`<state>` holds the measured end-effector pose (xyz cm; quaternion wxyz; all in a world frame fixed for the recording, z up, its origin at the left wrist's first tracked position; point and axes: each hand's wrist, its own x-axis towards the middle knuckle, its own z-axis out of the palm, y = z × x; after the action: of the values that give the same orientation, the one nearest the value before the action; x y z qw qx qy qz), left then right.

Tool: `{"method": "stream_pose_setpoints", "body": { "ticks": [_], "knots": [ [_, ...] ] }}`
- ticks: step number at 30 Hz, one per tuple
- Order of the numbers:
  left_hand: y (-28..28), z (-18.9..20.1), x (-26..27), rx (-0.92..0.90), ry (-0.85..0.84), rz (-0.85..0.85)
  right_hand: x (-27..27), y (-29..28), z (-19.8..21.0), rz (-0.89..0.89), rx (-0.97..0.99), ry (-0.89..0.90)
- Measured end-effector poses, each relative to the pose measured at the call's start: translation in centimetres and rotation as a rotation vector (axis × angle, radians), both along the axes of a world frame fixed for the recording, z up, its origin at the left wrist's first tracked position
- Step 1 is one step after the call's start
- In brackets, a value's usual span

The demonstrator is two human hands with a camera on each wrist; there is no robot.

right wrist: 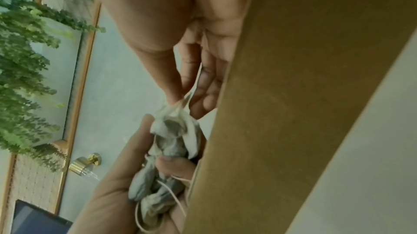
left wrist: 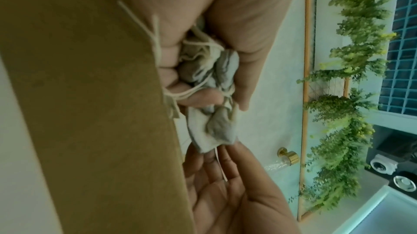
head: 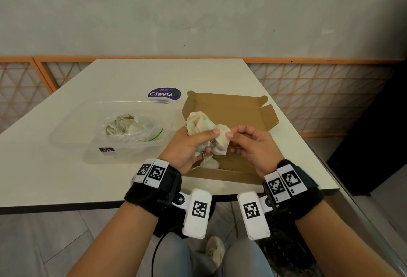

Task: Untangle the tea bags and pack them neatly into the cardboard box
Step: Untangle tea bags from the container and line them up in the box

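A: What is the left hand point(head: 187, 146) doing?

B: It is gripping a tangled clump of pale paper tea bags point(head: 201, 126) with cream strings, fingers curled round it, above the open brown cardboard box point(head: 240, 109) lying on the white desk point(head: 66, 177).

A: And the right hand point(head: 253, 146)?

B: It is pinching the corner of one pale tea bag point(head: 222, 142) at the clump's right side between thumb and forefinger; the other fingers are hanging loosely curled. In the right wrist view the pinch point(right wrist: 178, 98) is sitting right at the bag's tip.

A: Where are the other bags?

B: One whitish tea bag point(head: 211, 163) is lying inside the box under the hands. More are sitting in a clear plastic bag point(head: 132, 127) within the transparent plastic tub point(head: 72, 131), left of the box.
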<state>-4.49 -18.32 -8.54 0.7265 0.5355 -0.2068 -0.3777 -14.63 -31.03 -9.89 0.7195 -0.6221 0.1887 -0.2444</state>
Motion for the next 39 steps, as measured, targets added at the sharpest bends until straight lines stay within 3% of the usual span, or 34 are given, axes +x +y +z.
{"method": "stream_pose_setpoints", "body": {
  "ticks": [5,13,19,26,31,34,37,39],
  "knots": [
    [0.2,-0.1,0.4,-0.031,0.060,0.017,-0.1,-0.1,0.4,-0.075,0.131,-0.114],
    [-0.1,0.0,0.4,-0.096,0.146,0.138,-0.4,-0.6,0.5,-0.300,0.151,-0.212],
    [-0.4,-0.4,0.2,-0.046,0.043,0.159,-0.5,0.0,0.6,0.037,0.073,-0.214],
    [-0.1,0.0,-0.2,0.017,-0.016,0.009,0.1,-0.2,0.0,-0.059,0.011,-0.120],
    [-0.5,-0.1,-0.4,-0.008,-0.045,0.126,0.0,0.0,0.1,-0.039,0.053,-0.105],
    [-0.1,-0.1,-0.1,-0.125,0.079,0.188,-0.1,-0.1,-0.1,-0.045,-0.201,0.093],
    [0.3,-0.1,0.1,-0.206,0.146,0.188,-0.1,0.5,-0.1,0.205,-0.580,0.327],
    [0.3,0.0,0.1,-0.220,0.156,0.179,0.0,0.9,-0.1,0.390,-0.707,0.383]
  ]
}}
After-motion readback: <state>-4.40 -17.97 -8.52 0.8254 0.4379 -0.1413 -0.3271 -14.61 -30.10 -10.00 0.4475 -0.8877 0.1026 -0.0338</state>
